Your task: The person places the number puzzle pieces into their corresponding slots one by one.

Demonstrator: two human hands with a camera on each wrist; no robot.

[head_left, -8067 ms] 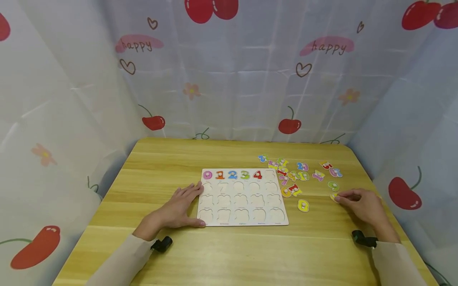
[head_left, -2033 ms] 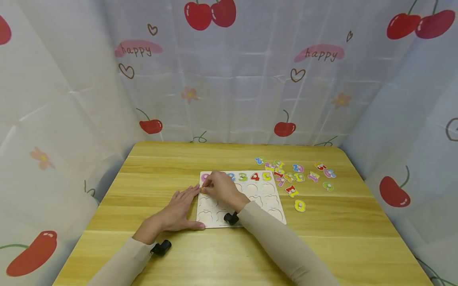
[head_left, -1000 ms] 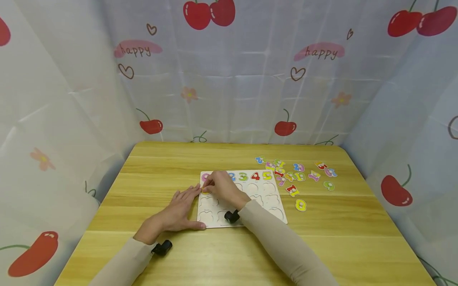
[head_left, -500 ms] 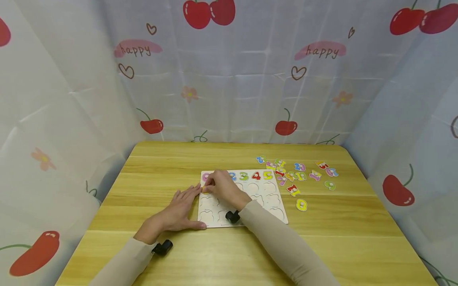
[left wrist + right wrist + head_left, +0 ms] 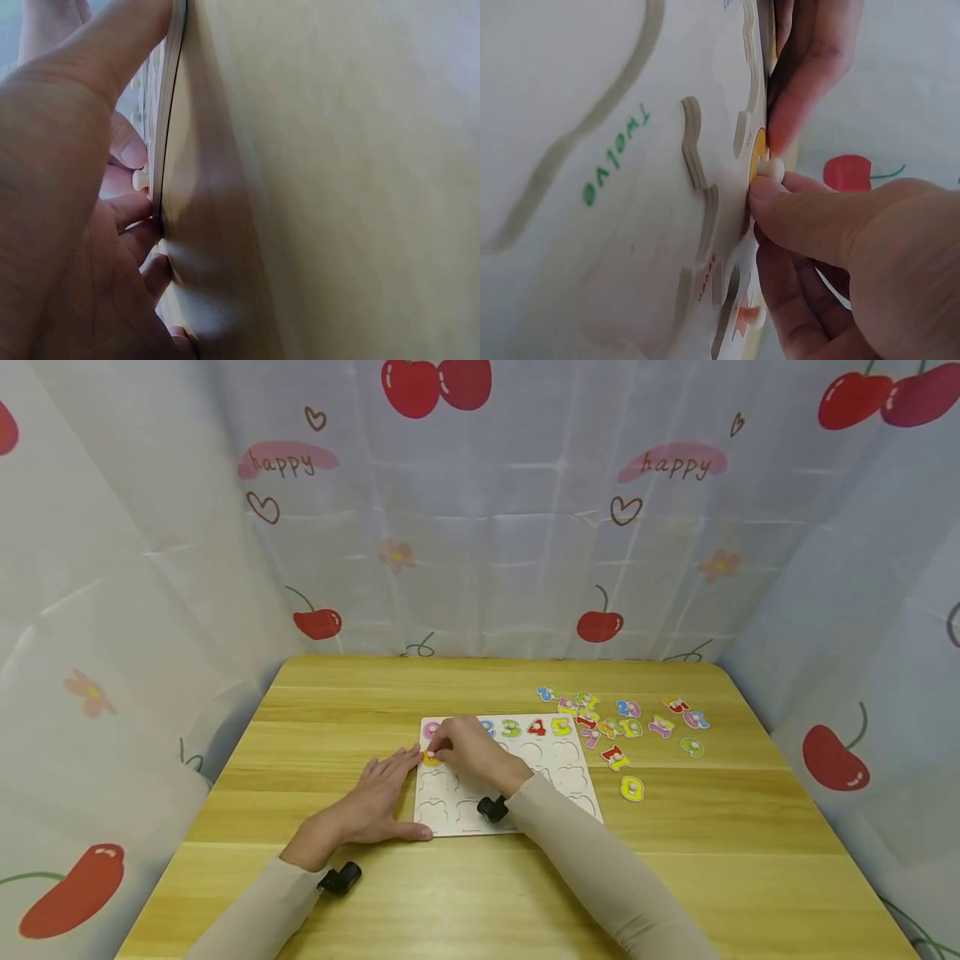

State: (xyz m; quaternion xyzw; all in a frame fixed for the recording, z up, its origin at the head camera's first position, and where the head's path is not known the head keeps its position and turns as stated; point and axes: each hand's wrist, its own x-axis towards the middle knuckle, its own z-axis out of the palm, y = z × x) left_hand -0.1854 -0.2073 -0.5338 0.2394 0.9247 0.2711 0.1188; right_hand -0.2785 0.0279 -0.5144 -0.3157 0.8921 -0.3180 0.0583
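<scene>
A white wooden number puzzle board (image 5: 437, 797) lies on the table. My left hand (image 5: 367, 806) rests flat along its left side, fingertips at the edge and thumb at the near left corner. My right hand (image 5: 472, 752) reaches over the board, thumb and fingers curled at the pale knob (image 5: 775, 169) of an orange number puzzle piece (image 5: 431, 759). That piece sits at the first slot of the second row; the right wrist view shows the thumb tip against its face. Colourful numbers fill the top row, including a red 4 (image 5: 537, 727) and a yellow 5 (image 5: 561, 727); my right hand hides the 1.
Several loose number pieces lie right of the board, some overlapping near its far right corner. Nearest are a yellow piece (image 5: 632, 788), a red and yellow 11 (image 5: 615, 758) and a green piece (image 5: 692, 747). Printed curtains (image 5: 480, 577) enclose the wooden table (image 5: 450, 893).
My right hand came from the table's right side to the board; the yellow 5 and orange piece are now there. Lately it shifted slightly right, baring more orange. My left hand stays put.
</scene>
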